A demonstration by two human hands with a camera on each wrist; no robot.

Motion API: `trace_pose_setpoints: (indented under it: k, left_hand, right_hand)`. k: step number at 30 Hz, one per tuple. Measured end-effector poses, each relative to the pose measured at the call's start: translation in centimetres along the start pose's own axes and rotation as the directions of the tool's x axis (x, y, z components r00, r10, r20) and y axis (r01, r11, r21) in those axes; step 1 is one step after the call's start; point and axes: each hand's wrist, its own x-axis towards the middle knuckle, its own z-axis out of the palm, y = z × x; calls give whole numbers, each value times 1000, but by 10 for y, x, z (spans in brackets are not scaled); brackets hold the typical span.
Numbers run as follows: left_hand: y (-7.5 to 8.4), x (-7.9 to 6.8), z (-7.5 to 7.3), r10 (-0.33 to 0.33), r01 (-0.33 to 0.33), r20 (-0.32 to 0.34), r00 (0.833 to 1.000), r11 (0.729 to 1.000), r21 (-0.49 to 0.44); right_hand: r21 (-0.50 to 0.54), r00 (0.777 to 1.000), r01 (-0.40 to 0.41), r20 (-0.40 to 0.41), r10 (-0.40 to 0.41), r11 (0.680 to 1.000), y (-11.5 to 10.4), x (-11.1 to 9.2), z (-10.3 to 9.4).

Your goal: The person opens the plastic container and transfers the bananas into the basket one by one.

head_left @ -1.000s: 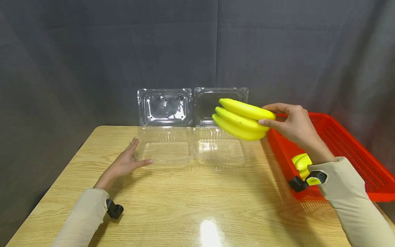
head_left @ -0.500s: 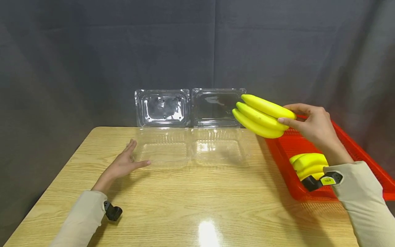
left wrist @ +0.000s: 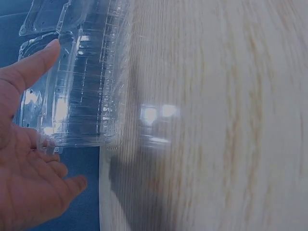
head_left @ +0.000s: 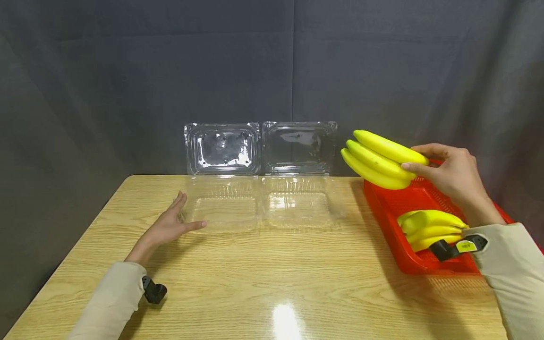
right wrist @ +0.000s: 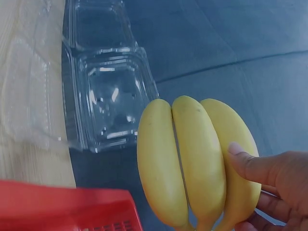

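My right hand (head_left: pixel 454 172) grips a bunch of bananas (head_left: pixel 378 160) by its stem end, thumb on the near side, above the far left part of the red basket (head_left: pixel 384 229). Three yellow bananas of that bunch fan out leftward, and the right wrist view shows the thumb on the bunch (right wrist: pixel 199 159). More bananas (head_left: pixel 431 226) lie in the basket, partly behind my wrist. At the left, my left hand (head_left: pixel 167 224) spreads thumb and fingers beside the left clear plastic clamshell container (head_left: pixel 225 212). Whether it touches the container is hard to tell.
A second clear clamshell (head_left: pixel 299 212) stands right beside the first. Both lids (head_left: pixel 223 148) are raised upright at the back edge of the wooden table (head_left: pixel 255 274). A dark curtain (head_left: pixel 238 71) hangs behind. The basket occupies the table's right side.
My right hand has carried the banana bunch to the right, from over the right clamshell to the basket side. More of the bananas in the basket now show. My left hand has stayed almost still.
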Motion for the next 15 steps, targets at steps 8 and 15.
trace_pose_setpoints:
  k: [8,15]
  left_hand:
    - [2,-1,0,4,-3,-4,1000,1000,24]
    - [3,-1,0,8,-8,0,1000,1000,15]
  right_hand:
    - [-22,994,-90,58,91,996,19,6,-7]
    - [-34,991,-114,66,116,993,35,8,-8]
